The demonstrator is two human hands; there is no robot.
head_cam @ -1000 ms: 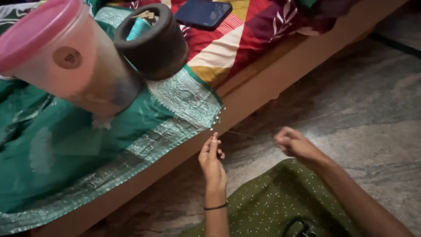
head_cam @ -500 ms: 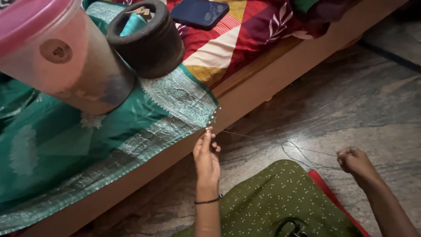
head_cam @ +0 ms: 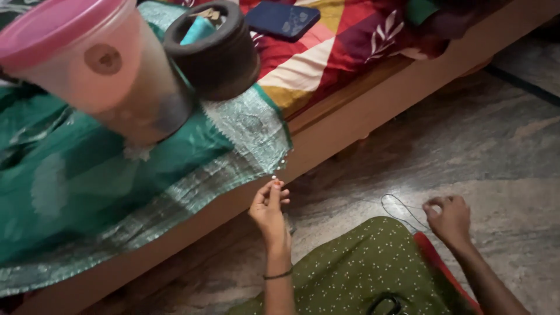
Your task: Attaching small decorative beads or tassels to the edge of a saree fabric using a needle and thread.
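Head view: my left hand (head_cam: 270,209) is raised at the green cloth's (head_cam: 116,192) silver border, fingertips pinched shut at the hem, on what I cannot tell. At three o'clock from it, well apart, my right hand (head_cam: 448,220) rests over the stone floor (head_cam: 443,146), fingers curled around a thin thread (head_cam: 399,209) that loops at its nine o'clock. A pink-lidded container (head_cam: 99,70) stands on the cloth at eleven o'clock.

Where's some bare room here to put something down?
Free: stone floor between the bed frame and the right hand. Crowded: the bed top, with green cloth, pink-lidded container and black ring; left hand at the cloth's edge.
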